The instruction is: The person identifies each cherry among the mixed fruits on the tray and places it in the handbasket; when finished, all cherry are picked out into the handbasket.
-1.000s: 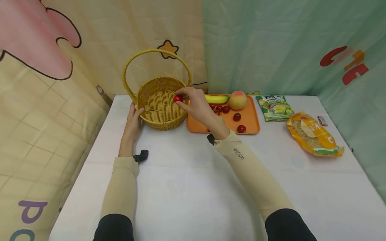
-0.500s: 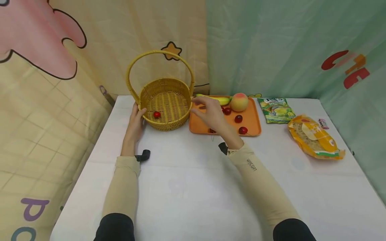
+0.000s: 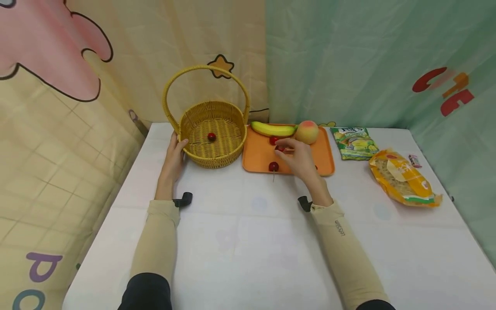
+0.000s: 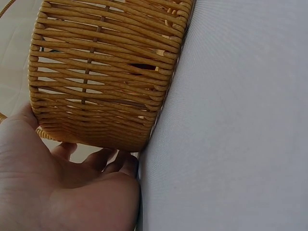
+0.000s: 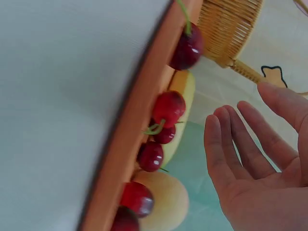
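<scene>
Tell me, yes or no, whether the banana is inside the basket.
No, the head view shows the banana lying on the orange tray, beside the basket.

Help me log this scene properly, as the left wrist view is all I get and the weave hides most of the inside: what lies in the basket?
Observer: One cherry lies on the woven floor of the basket.

Operator: Thanks. My view doesn't show the right hand; where is it?

Observer: The right hand is over the orange tray, to the right of the basket in the head view.

Operator: And what lies along the far edge of the orange tray?

Observer: A banana, with a peach by its right end.
</scene>
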A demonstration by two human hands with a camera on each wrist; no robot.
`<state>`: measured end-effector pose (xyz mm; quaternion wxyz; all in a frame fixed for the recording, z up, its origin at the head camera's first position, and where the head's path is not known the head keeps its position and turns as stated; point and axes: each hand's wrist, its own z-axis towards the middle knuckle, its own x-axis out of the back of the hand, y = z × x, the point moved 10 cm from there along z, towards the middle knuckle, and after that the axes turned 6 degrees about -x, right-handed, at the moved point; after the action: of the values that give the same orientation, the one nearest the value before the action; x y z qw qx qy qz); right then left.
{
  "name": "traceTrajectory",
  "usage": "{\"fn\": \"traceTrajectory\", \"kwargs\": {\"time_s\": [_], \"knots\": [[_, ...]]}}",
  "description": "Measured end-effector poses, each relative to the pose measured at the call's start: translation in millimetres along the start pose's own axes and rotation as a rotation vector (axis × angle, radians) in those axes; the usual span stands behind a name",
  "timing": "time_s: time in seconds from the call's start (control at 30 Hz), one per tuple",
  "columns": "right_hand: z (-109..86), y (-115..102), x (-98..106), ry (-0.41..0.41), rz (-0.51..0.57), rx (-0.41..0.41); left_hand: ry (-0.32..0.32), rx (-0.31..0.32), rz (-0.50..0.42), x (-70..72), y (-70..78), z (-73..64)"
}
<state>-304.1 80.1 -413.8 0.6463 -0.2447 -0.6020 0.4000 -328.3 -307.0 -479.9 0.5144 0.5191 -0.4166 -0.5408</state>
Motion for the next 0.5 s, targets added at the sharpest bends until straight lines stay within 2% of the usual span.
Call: {"fn": "traceTrajectory", "kwargs": {"time_s": [0.17,0.5], "knots": [[-2.1,16.0,-18.3,-0.115,-0.017,-0.037,0.008,0.005,0.014,2.1,-6.0,0.6],[-4.3,28.9,-33.1,-0.274,-0.146,-0.071,0.003,-0.012,0.003,1.6,-5.1,1.4]]}}
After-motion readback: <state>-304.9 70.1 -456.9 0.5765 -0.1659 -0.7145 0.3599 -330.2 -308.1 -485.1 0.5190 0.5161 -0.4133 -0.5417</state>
